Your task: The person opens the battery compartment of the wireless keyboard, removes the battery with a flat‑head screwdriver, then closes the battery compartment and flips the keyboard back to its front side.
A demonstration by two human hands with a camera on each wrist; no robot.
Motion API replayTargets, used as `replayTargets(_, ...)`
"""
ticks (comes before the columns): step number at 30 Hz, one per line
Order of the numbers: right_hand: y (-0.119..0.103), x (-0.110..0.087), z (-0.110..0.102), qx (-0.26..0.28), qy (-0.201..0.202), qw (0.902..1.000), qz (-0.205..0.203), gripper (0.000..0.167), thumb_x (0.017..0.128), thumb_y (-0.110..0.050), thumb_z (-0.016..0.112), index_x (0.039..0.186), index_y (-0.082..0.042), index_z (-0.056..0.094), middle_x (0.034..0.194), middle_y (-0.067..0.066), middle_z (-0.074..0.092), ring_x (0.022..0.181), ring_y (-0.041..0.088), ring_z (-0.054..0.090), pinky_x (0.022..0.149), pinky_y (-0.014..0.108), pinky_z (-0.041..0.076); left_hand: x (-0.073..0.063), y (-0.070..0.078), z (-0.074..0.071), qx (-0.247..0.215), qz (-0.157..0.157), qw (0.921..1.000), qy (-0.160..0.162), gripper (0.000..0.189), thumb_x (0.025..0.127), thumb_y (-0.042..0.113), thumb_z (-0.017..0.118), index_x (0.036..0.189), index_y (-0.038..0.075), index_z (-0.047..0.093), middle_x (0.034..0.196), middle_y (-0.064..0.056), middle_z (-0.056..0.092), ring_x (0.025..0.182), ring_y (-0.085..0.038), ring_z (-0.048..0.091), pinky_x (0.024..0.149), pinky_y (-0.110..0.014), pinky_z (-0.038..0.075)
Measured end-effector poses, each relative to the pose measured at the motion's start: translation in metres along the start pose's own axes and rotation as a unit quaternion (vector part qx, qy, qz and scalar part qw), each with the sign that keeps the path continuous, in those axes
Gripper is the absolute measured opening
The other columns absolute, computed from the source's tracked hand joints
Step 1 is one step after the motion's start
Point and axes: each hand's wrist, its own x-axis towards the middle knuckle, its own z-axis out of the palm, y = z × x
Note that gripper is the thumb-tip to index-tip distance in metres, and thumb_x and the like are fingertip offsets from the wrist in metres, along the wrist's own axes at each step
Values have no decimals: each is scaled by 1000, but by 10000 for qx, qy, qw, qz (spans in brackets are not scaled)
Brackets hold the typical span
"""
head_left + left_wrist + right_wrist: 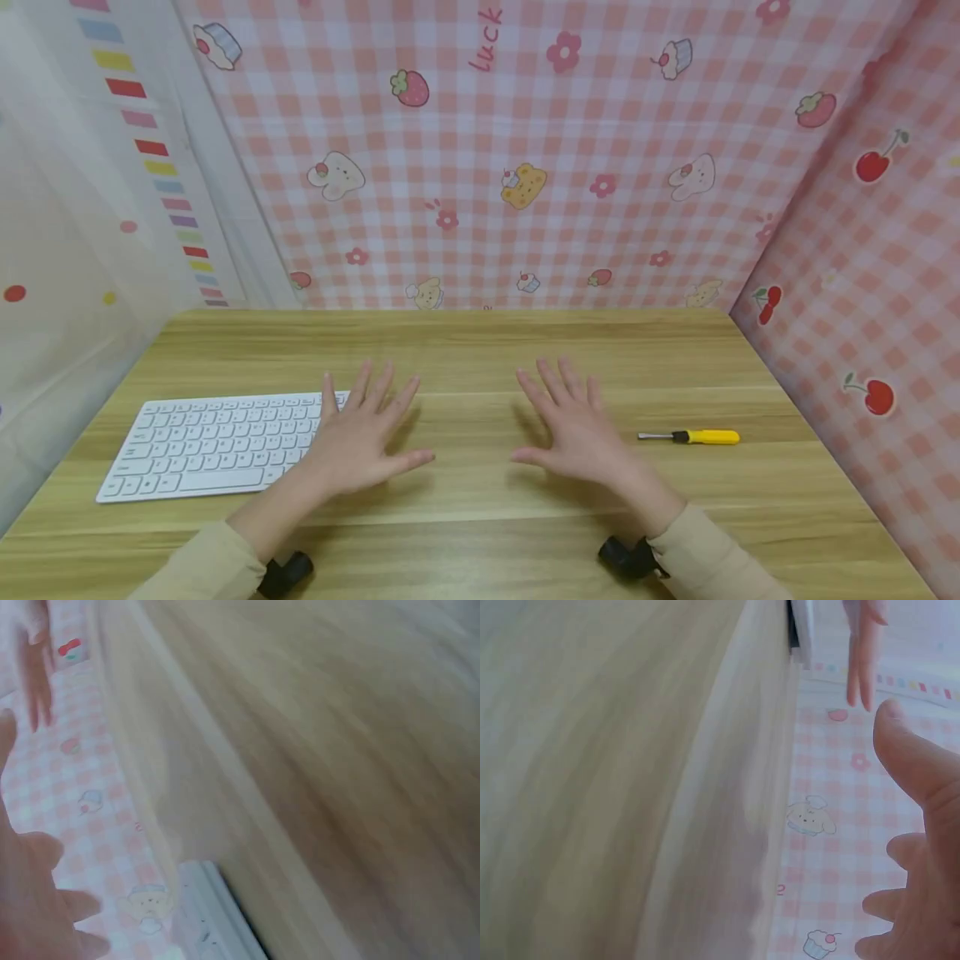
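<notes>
My left hand (356, 446) is held over the table with its fingers spread and nothing in it. It overlaps the right end of a white keyboard (213, 446) in the head view. My right hand (577, 433) hovers on the other side, fingers also spread, holding nothing. To the right of it lies a small screwdriver (712, 437) with a yellow handle and a metal shaft pointing left. The left wrist view catches a corner of the keyboard (214, 915) below the left hand (30, 892). Thumb and fingertips of the right hand (922, 847) show in the right wrist view.
The wooden table (465, 492) ends at a pink checked cloth (480, 150) hung behind it. Another checked cloth (885, 275) hangs along the right side, and a pale sheet (67, 208) along the left. Each wrist carries a black camera mount (626, 557).
</notes>
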Motion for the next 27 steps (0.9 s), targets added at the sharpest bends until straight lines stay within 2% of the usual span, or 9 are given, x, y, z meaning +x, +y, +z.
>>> replayTargets(4,-4,2,4,476,125,9988,-59,105,78,-58,77,158,-13,24,161,20,18,147,44,8,108,73,14,-1,-3,-4,-129,-51,9995,266,95,83,78,52,155,19,35,158,-16,29,145,-43,21,104,-72,-15)
replayTargets(7,-9,5,5,1018,157,9947,-57,104,79,-53,78,158,-12,24,160,19,21,146,43,13,111,67,15,-4,-10,-10,-347,-146,9982,474,96,80,78,57,152,16,41,152,-15,42,141,-40,34,105,-75,-5)
replayTargets(11,-17,9,7,1697,218,9853,3,99,81,-46,80,157,-12,27,159,16,26,145,41,20,113,62,19,-10,-25,-20,-779,-319,9941,690,97,79,73,64,151,11,42,145,-16,50,132,-41,46,104,-77,10)
replayTargets(15,-28,16,10,2252,278,9739,19,91,83,-38,80,156,-11,31,156,15,34,143,38,29,113,58,25,-21,-44,-31,-1434,-630,9842,830,94,82,62,70,150,4,41,143,-21,51,127,-47,48,105,-72,24)
replayTargets(19,-42,23,14,2848,146,9585,22,85,87,-33,77,154,-7,33,154,17,38,142,38,31,113,57,25,-36,-66,-39,-1964,-1040,9718,790,94,84,56,73,151,1,37,146,-24,45,130,-50,43,103,-65,34)
replayTargets(22,-53,29,19,3049,-5,9524,-18,83,88,-34,75,154,-6,33,153,16,39,141,37,32,113,56,26,-48,-84,-42,-2155,-1314,9649,722,96,83,53,75,153,1,33,147,-26,44,131,-52,40,101,-67,33)
replayTargets(27,-73,40,27,3176,-175,9480,-110,82,89,-36,74,154,-7,34,151,12,43,138,32,39,113,51,30,-71,-116,-43,-2263,-1735,9556,744,100,83,48,77,156,2,25,145,-29,45,127,-53,42,93,-69,35)
